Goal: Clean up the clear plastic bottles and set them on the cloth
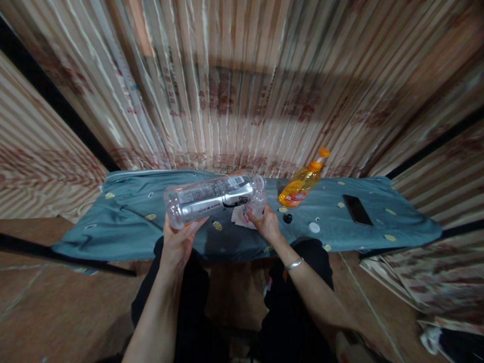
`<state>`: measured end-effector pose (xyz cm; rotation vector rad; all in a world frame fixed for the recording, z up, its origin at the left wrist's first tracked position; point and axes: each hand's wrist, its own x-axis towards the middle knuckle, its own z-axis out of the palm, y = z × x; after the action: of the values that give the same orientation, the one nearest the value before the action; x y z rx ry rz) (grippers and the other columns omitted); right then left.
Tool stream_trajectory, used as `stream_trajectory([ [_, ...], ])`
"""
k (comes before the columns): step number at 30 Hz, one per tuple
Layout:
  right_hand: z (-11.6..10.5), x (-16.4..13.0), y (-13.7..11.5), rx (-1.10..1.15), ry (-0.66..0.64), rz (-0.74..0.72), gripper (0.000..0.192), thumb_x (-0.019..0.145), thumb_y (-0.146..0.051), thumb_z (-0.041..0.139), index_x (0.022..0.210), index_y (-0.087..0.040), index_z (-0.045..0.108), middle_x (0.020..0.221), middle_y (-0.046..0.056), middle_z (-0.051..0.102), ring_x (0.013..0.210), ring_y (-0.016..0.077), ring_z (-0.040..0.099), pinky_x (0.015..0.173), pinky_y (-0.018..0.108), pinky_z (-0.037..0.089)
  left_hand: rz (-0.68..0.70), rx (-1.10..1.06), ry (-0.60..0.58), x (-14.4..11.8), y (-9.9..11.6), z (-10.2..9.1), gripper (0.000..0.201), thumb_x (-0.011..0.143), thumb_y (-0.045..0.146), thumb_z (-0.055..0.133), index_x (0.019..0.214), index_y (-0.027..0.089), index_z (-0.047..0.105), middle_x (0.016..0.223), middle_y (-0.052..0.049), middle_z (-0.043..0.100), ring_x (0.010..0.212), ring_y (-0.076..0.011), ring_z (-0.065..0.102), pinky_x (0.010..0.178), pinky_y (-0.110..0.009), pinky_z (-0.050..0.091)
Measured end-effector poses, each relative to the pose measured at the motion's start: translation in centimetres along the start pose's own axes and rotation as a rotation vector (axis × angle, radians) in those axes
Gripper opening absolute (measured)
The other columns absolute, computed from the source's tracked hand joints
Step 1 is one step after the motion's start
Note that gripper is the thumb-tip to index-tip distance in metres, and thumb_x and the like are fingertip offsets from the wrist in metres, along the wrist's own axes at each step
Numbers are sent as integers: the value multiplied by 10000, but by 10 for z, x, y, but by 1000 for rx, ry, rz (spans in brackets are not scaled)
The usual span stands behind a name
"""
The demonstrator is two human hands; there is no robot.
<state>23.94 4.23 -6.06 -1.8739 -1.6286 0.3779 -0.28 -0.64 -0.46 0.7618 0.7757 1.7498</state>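
Large bottle (212, 197) tipped | left hand (177, 244) grips | right hand (267, 224) holds small bottle (257, 201)

Dim, warm light is cast from above — a broad shadow band is thrown across the far wall (242, 80). Edges are bowed by wide-angle distortion, and motion blur is seen throughout.

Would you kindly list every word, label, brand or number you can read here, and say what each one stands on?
None can be read.
Large clear bottle in the left hand: label with print and a barcode, too blurred.
Small bottle in the right hand: label too small.
Orange bottle: red and blue label, illegible.
Boards behind: red stamped characters, blurred.
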Motion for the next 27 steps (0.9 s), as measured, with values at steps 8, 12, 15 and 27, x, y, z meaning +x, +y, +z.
stream_trajectory([
  [8, 0, -1, 1, 17, -3, 6, 408, 857, -349, 739, 1182, -141, 608, 1067, 157, 773, 982, 280, 752, 836, 350, 561, -1, 4, -16, 0, 1, 0, 625, 533, 219, 948, 1112, 319, 733, 1062, -5, 775, 997, -266, 742, 1050, -657, 515],
  [12, 2, 0, 2, 35, 20, -8, 408, 842, -328, 746, 1182, -149, 608, 1049, 145, 766, 981, 274, 748, 838, 351, 565, -11, 11, -5, 0, 2, 1, 630, 514, 225, 953, 1098, 317, 736, 1074, -7, 776, 997, -267, 745, 1041, -639, 529],
  [15, 3, 0, 3, 43, 18, 2, 395, 833, -341, 748, 1156, -161, 607, 1013, 131, 759, 951, 279, 746, 823, 369, 573, -14, 4, 10, 0, 2, 2, 634, 496, 224, 959, 1085, 312, 740, 1062, -10, 776, 992, -268, 745, 1031, -636, 535],
  [27, 2, 0, 5, 84, 16, -21, 358, 836, -321, 737, 1146, -201, 606, 971, 89, 742, 973, 288, 736, 847, 397, 581, -16, 17, -14, -1, 3, 2, 618, 528, 216, 945, 1099, 308, 726, 1079, -11, 771, 1016, -276, 737, 1061, -672, 496],
])
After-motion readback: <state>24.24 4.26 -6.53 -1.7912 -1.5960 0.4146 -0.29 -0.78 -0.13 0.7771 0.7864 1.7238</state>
